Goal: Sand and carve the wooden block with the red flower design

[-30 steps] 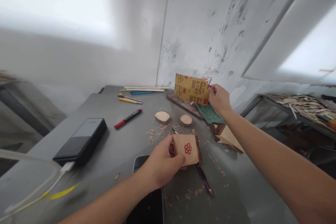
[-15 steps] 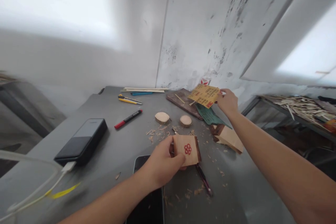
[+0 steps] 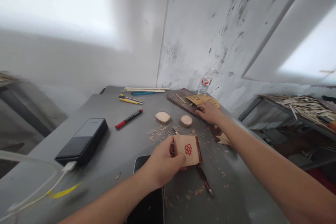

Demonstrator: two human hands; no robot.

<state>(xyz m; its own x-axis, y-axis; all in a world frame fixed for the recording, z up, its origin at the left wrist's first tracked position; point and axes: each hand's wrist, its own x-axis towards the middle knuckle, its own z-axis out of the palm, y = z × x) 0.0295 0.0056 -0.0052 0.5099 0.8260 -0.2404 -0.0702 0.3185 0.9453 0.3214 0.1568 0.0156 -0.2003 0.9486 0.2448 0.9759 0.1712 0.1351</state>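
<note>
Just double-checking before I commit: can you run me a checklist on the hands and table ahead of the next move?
1. Wooden block held: ok, gripped in the left hand.
2. Red flower visible: ok, facing the camera.
3. Right hand free: cannot tell; it is at the sandpaper, finger contact unclear.
4. Table near the block free of shavings: not ok, shavings lie scattered.
5. Slim tool clear of the block: cannot tell, its upper end disappears behind it.
6. Bottle upright: ok.
</note>
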